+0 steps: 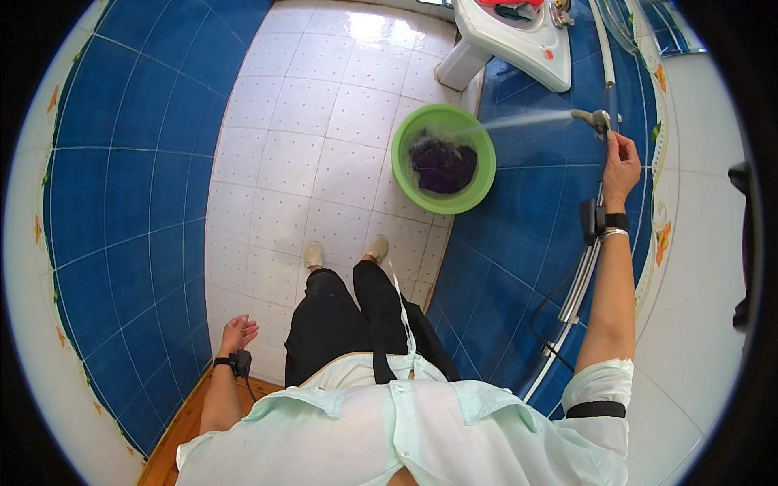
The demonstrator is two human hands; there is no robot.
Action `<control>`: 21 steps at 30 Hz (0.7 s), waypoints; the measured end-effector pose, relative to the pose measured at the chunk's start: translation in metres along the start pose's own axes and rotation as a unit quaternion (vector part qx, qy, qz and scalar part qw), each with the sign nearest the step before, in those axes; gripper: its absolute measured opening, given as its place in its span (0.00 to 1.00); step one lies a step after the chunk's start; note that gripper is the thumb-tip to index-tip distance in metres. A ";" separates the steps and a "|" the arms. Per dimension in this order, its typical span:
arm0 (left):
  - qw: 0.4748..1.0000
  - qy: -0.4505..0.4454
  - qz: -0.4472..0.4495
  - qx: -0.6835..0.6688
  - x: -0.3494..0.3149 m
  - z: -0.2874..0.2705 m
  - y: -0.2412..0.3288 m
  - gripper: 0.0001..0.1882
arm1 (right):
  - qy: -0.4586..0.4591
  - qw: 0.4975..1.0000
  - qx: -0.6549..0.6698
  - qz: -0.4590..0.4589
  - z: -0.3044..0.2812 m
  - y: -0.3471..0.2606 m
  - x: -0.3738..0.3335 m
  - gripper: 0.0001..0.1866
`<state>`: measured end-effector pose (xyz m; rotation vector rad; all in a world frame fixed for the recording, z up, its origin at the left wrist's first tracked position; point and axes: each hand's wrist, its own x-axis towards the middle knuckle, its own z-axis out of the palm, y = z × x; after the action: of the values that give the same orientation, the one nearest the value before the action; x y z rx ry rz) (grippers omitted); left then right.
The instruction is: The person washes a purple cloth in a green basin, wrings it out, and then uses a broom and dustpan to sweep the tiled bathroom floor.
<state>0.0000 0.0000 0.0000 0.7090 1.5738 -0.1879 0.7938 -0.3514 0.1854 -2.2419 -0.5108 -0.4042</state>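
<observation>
Your left hand hangs loosely curled, half open. Your right hand pinches the small metal tap by the blue tiled wall. Water sprays into the round green plastic tub near the white tiled floor's right edge. Dark purple cloth lies inside.

The floor is laid with glossy white tiles, each sprinkled with small dark dots and divided by thin grout lines; light glares off its far end. On it, along the right side by the blue-tiled wall, sits a round green basin. Beyond that, the white sink pedestal stands on the tiles. Nearer, two pale shoes rest on the floor, slightly apart.
</observation>
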 end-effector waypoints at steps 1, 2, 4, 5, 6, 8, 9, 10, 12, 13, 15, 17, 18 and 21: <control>1.000 0.002 0.007 0.007 0.003 0.009 0.008 0.18 | 0.015 1.000 -0.011 -0.017 0.003 -0.005 -0.001 0.09; 1.000 0.008 0.017 0.017 0.006 0.016 0.015 0.17 | 0.029 0.999 -0.022 -0.033 0.004 -0.009 -0.002 0.09; 0.999 -0.006 0.019 0.035 -0.015 0.019 0.026 0.17 | 0.021 0.999 -0.037 -0.012 0.000 -0.009 -0.011 0.09; 0.998 -0.011 0.032 0.046 -0.012 0.025 0.034 0.17 | 0.024 0.999 -0.045 -0.008 0.002 -0.009 -0.009 0.09; 0.998 -0.024 0.029 0.043 -0.008 0.036 0.037 0.17 | 0.024 0.999 -0.027 -0.003 0.000 -0.009 -0.005 0.09; 0.998 -0.012 0.033 0.052 -0.008 0.041 0.046 0.17 | 0.030 0.999 -0.025 -0.008 0.003 -0.009 -0.005 0.09; 0.998 -0.029 0.037 0.053 -0.007 0.045 0.047 0.17 | 0.029 0.999 -0.019 0.006 0.003 -0.009 -0.005 0.09; 0.997 -0.034 0.040 0.060 -0.007 0.046 0.048 0.16 | 0.030 0.999 -0.028 -0.009 0.002 -0.008 -0.006 0.09; 0.996 -0.037 0.041 0.066 -0.007 0.048 0.049 0.16 | 0.034 0.999 -0.022 -0.011 0.002 -0.009 -0.005 0.09; 0.996 -0.036 0.040 0.066 -0.006 0.048 0.050 0.16 | 0.037 0.999 -0.019 -0.012 0.002 -0.009 -0.005 0.09; 0.997 -0.033 0.037 0.064 -0.006 0.049 0.049 0.16 | 0.035 0.999 -0.027 -0.007 0.001 -0.009 -0.006 0.09; 0.997 -0.019 0.033 0.065 -0.007 0.049 0.049 0.16 | 0.034 0.999 -0.028 -0.005 0.000 -0.009 -0.006 0.09; 0.997 -0.028 0.032 0.059 -0.007 0.049 0.048 0.16 | 0.034 0.999 -0.025 -0.005 0.001 -0.009 -0.006 0.09; 0.998 -0.021 0.025 0.055 -0.011 0.050 0.045 0.15 | 0.033 0.999 -0.026 -0.003 0.001 -0.009 -0.006 0.09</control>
<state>0.0657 0.0065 0.0154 0.8251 1.5120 -0.2520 0.7841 -0.3463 0.1877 -2.2683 -0.4782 -0.4982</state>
